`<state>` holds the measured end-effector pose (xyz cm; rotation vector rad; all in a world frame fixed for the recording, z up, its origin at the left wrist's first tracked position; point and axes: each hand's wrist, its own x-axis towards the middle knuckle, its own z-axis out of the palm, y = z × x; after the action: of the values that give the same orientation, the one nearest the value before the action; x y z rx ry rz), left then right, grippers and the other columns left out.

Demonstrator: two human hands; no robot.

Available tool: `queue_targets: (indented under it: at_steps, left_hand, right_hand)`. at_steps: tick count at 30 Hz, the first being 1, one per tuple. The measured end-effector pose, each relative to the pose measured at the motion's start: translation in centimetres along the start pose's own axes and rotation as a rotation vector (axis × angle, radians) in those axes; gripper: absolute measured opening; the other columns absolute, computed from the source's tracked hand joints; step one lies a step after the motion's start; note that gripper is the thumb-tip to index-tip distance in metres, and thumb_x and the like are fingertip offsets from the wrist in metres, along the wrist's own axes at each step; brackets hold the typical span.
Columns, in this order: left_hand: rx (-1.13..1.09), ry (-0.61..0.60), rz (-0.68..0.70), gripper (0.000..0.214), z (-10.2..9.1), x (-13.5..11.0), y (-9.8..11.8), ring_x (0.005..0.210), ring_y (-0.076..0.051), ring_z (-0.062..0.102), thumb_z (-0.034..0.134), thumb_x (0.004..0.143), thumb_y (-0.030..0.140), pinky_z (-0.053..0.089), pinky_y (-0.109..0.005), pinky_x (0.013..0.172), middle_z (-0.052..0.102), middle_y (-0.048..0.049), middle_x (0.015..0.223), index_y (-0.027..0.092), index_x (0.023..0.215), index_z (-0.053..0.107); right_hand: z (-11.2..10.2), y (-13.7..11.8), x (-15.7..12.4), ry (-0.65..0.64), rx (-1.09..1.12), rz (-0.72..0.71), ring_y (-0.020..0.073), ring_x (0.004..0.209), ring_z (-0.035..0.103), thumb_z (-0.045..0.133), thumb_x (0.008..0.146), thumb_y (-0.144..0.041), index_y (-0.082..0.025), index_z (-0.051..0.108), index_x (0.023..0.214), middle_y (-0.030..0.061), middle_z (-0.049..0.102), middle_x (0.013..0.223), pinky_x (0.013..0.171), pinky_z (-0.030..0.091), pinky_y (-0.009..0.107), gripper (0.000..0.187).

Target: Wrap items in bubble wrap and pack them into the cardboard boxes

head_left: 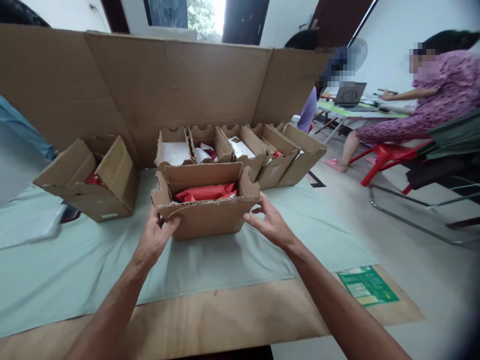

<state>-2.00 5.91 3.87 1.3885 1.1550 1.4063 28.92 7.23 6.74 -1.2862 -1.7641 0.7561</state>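
Observation:
A small open cardboard box (204, 217) stands on the pale green cloth (75, 270) in front of me, with a red packet (205, 192) lying inside. My left hand (154, 235) grips the box's left front corner, thumb on the front face. At the right front corner my right hand (268, 222) touches the box with its fingers spread. Both forearms reach in from the bottom edge.
Behind stands a row of several open boxes (240, 150) with white and red contents, backed by a large upright cardboard sheet (168, 85). Another box (92, 177) lies at the left. A green card (367, 285) lies at the table's right. Seated people work at the far right.

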Motion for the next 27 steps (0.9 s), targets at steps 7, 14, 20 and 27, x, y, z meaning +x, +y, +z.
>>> queue_targets:
  at_steps: [7,14,20,27]
  left_hand:
    - [0.019,0.053,-0.017,0.065,2.4,-4.4,0.5,0.131,-0.032,0.059,0.070,0.087,0.057,0.045,-0.047,0.114,0.066,-0.0147,0.132,0.017,0.135,0.056]
    - [0.145,0.236,-0.038,0.035,-1.2,-11.9,0.8,0.096,-0.026,0.072,0.071,0.087,0.054,0.059,-0.037,0.089,0.076,-0.0054,0.097,0.022,0.101,0.071]
    - [0.201,0.308,0.124,0.043,-2.3,-8.5,4.2,0.108,-0.026,0.069,0.069,0.089,0.052,0.055,-0.039,0.100,0.075,-0.0068,0.115,0.020,0.118,0.068]
    - [0.156,0.108,0.091,0.055,2.4,-11.1,2.9,0.118,-0.035,0.068,0.071,0.087,0.055,0.058,-0.049,0.100,0.075,-0.0148,0.113,0.020,0.129,0.066]
  right_hand:
    - [1.1,-0.6,-3.6,0.073,0.087,-0.024,0.0315,0.151,0.038,0.060,0.094,-0.054,-0.021,0.040,0.158,0.0126,0.041,0.164,0.124,0.032,0.049,0.075]
    - [2.9,-3.2,-9.0,0.096,0.081,-0.043,0.0308,0.150,0.041,0.063,0.095,-0.053,-0.028,0.040,0.158,0.0092,0.044,0.162,0.124,0.034,0.051,0.071]
    - [3.6,-6.4,-4.1,0.092,0.123,-0.141,0.0325,0.149,0.042,0.062,0.093,-0.057,-0.024,0.043,0.156,0.0102,0.047,0.161,0.125,0.031,0.054,0.074]
    - [0.3,-2.0,-10.4,0.290,0.063,-0.122,0.0359,0.151,0.038,0.065,0.093,-0.048,-0.029,0.043,0.157,0.0083,0.045,0.162,0.123,0.035,0.056,0.070]
